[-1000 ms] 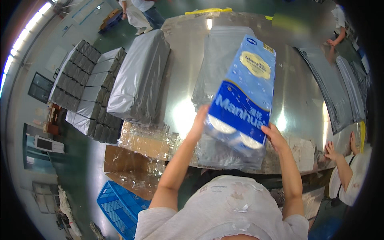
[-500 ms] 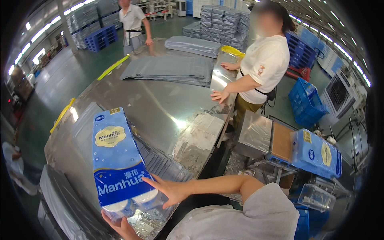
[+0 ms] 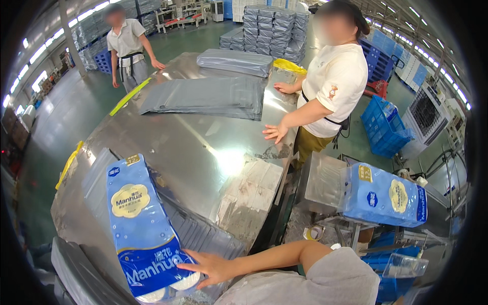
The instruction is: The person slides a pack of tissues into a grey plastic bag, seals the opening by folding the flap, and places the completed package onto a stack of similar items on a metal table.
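Note:
My right hand (image 3: 208, 267) presses with spread fingers against the lower side of a tall blue pack of paper rolls (image 3: 142, 223), holding it tilted at the near end of a steel table (image 3: 203, 147). The forearm reaches in from the lower right. My left hand does not show; the pack's bottom end runs off the lower edge of the picture. Under the pack lies a pile of grey plastic mailer bags (image 3: 203, 236). A flat heap of clear plastic bags (image 3: 249, 198) lies just to the right of it.
A person in a white shirt (image 3: 335, 81) stands at the table's right side, both hands on it. Grey bag stacks (image 3: 208, 96) cover the far end. Another person (image 3: 127, 46) stands far left. A second blue pack (image 3: 384, 195) lies on a stand, with blue crates (image 3: 384, 127) behind.
The view swung round, so the far end of the table and the co-workers now show. The blue pack came down from upright in both hands to low at the left; only the right hand still shows.

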`<state>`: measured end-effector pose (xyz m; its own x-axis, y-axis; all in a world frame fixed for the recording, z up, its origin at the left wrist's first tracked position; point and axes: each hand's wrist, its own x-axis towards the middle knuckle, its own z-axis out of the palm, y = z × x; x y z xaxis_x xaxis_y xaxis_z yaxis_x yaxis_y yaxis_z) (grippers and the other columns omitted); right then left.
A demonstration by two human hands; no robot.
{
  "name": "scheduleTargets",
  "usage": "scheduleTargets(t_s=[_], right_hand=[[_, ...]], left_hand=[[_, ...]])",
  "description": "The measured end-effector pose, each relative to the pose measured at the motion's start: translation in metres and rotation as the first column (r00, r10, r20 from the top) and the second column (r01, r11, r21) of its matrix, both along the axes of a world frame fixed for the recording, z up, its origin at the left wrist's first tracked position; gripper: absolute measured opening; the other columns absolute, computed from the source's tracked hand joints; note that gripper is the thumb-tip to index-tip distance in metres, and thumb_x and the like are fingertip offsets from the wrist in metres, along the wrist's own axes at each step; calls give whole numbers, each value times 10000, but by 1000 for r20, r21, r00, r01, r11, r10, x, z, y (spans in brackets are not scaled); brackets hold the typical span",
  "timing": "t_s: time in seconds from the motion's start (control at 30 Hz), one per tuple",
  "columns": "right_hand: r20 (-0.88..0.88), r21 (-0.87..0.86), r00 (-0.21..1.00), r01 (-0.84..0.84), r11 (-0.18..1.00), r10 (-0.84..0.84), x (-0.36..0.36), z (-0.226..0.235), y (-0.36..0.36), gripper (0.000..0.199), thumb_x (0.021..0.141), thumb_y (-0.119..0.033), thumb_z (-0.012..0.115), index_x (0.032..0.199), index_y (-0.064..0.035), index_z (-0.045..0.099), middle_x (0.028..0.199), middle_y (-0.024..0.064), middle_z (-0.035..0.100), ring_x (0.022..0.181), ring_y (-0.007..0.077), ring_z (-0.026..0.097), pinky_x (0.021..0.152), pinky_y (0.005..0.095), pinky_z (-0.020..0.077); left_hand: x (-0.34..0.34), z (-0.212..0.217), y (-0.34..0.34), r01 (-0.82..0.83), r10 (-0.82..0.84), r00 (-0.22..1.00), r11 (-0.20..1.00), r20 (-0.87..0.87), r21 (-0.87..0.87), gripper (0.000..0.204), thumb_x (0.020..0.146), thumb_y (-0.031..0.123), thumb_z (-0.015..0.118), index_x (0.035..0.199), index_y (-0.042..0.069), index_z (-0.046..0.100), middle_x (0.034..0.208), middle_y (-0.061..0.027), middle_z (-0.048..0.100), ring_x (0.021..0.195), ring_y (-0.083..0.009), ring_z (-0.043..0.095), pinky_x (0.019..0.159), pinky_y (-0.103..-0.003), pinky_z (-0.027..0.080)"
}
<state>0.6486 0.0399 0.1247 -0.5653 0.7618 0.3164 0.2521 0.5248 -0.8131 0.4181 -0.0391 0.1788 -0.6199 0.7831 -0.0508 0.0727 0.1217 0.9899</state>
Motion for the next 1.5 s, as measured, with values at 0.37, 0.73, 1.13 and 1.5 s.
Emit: scheduleTargets(t_s=[0.37,0.73,1.13,1.5], right_hand=[[20,-392,998,-39,919,51,36,-89,95,687,864,-368,466,1377,-91,101,1361,235,188,1213,373,287,989,438,252],[78,-410,964,263,873,-254,55,-129,122,603,874,-318,453,1337,-30,197,1339,222,232,1196,361,304,974,416,280],[263,19,907,337,941,-330,75,-169,122,500,873,-321,444,1240,12,371,1326,160,332,1245,253,291,995,368,249],[261,52,900,347,936,-348,74,-167,120,457,876,-306,439,1197,18,424,1295,142,379,1241,246,301,987,366,256]], left_hand=[[-5,-40,97,27,-256,870,877,-420,-480,485,799,219,611,1182,-34,454,1143,-214,505,1013,-304,505,884,-383,392],[61,-70,241,-71,-503,97,857,-859,-510,572,847,397,492,1268,25,386,1242,-236,404,1144,-385,381,962,-451,312],[25,-111,229,-15,-317,-191,947,-929,-321,450,908,331,395,1299,124,313,1253,-224,408,1126,-395,418,922,-491,359],[45,-102,220,-142,-320,-52,940,-946,-310,502,892,403,392,1262,64,395,1244,-208,423,1124,-392,410,926,-475,363]])
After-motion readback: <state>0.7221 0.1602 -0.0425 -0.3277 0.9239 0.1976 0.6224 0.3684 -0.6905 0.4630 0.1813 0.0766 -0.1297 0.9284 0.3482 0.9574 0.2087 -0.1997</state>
